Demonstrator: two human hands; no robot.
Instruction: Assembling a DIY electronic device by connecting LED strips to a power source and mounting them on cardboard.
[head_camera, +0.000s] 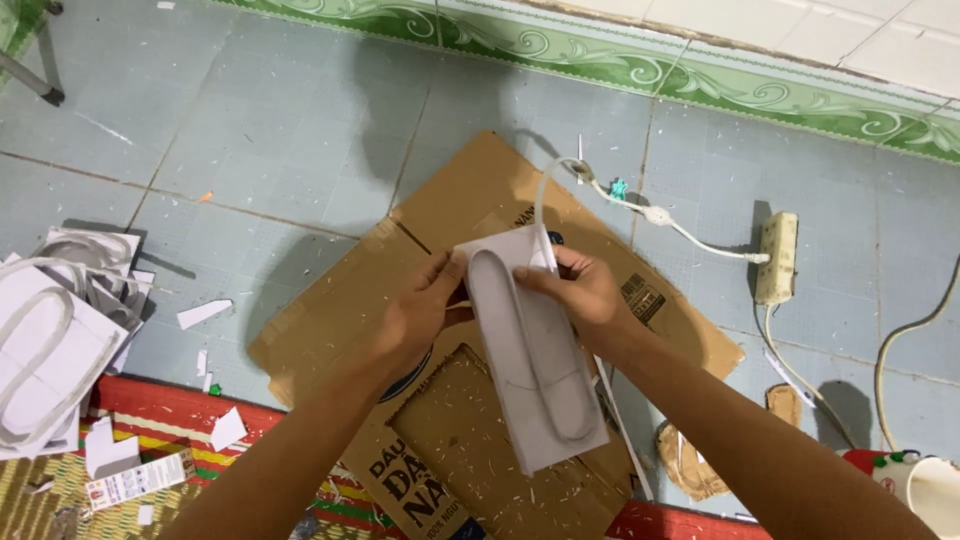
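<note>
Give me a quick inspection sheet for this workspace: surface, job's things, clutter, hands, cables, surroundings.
Surface: flattened cardboard on a blue tiled floor, flecked with paper bits.
Job's things: grey card sheet with a long oval outline, held over the cardboard.
Clutter: pile of similar sheets at left, paper scraps, small printed box.
Hands: left hand and right hand both grip the sheet's top end.
Cables: white cord runs to a power strip; another cord at right.
Surroundings: green patterned wall border, woven mat.
</note>
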